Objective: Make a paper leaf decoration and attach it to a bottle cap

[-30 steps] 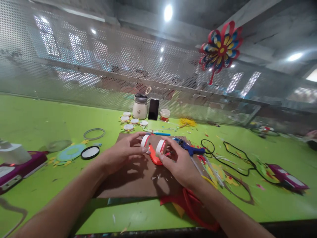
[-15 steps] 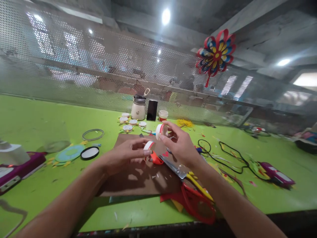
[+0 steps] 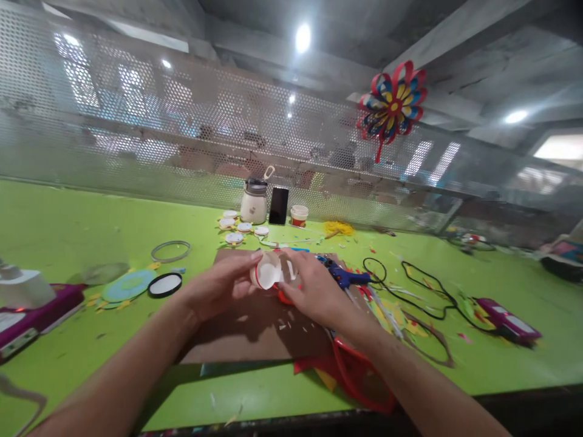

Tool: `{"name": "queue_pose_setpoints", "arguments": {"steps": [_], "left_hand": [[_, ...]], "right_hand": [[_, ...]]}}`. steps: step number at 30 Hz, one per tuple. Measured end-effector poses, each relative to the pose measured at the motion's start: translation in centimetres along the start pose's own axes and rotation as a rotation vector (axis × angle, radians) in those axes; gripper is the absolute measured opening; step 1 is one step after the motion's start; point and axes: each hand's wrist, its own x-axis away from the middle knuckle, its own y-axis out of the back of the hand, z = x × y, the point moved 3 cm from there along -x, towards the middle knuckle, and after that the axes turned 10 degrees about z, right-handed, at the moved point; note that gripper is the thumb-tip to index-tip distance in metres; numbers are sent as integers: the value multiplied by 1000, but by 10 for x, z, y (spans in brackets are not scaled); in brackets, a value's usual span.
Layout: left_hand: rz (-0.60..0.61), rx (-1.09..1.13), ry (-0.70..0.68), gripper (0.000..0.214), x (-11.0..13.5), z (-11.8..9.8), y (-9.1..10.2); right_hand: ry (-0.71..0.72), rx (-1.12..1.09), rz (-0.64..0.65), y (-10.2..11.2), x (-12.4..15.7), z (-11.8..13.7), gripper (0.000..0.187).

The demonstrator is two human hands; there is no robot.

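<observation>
My left hand [image 3: 228, 280] grips a small white paper cup [image 3: 268, 271] with a red band, its hollow side turned towards me and to the right. Close against it, my right hand [image 3: 312, 285] is curled around a second white piece [image 3: 290, 269], mostly hidden by the fingers. Both hands are above a brown board [image 3: 255, 340] strewn with white scraps. An orange-red thing [image 3: 285, 296] shows below the fingers. Red-handled scissors [image 3: 359, 385] lie partly under my right forearm. A blue glue gun [image 3: 348, 276] is just right of my right hand.
Small white discs with yellow tabs [image 3: 234, 238] stand behind the board, near a white bottle [image 3: 254, 203], a phone [image 3: 279, 206] and a tub [image 3: 299, 215]. At left are a black-rimmed disc [image 3: 164, 283] and a purple power strip [image 3: 40, 312]. A black cord [image 3: 430, 285] loops at right.
My hands have come together. The left-hand cup has turned to show its hollow inside, and my right hand has lowered its piece to beside it. The glue gun now shows.
</observation>
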Motion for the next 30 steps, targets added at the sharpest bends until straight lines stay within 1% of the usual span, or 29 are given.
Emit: {"name": "queue_pose_setpoints", "arguments": {"steps": [2,4,6,8,10,13,15,17,19,20,22,23,24,25,26,27,29,30], "left_hand": [[-16,-10,12,21,-1,1,0],[-5,0,19,20,-2,1,0],[12,10,18,21,-3,1,0],[47,10,12,23,-5,2,1],[90,1,12,25,-6,3,1],[114,-30,36,26,-8,7,0],[94,-42,50,26,-9,9,-1],[79,-32,48,31,-9,9,-3],[66,-26,43,39,-9,7,-2],[50,-32,33,39,-9,4,1],[-36,-80,-15,28,-7,-10,14],[-109,-128,-62,18,-5,-20,24],[-221,-196,-104,14,-3,-32,38],[-373,-299,-179,13,1,-47,54],[-552,-425,-255,15,6,-62,71],[-667,-482,-307,20,9,-75,87],[-816,-569,-329,26,12,-92,116],[-858,-619,-307,29,12,-96,129]], "right_hand": [[4,28,8,1,2,0,52],[39,56,5,4,5,3,55],[109,64,-3,8,8,9,59],[191,43,3,11,10,17,64],[244,17,-4,11,10,23,67],[217,-9,-58,7,6,24,64],[206,-34,-86,4,3,23,56],[216,-69,-102,3,2,21,51],[212,-109,-143,6,2,17,49],[196,-126,-171,8,2,14,49],[150,-144,-223,11,4,7,50],[125,-142,-226,11,5,4,51],[100,-137,-208,9,6,1,51],[83,-131,-166,6,7,-2,51],[67,-125,-112,2,8,-4,51],[49,-119,-49,-3,9,-5,51],[9,-110,75,-13,11,-6,52],[-13,-110,127,-18,13,-6,52]]}}
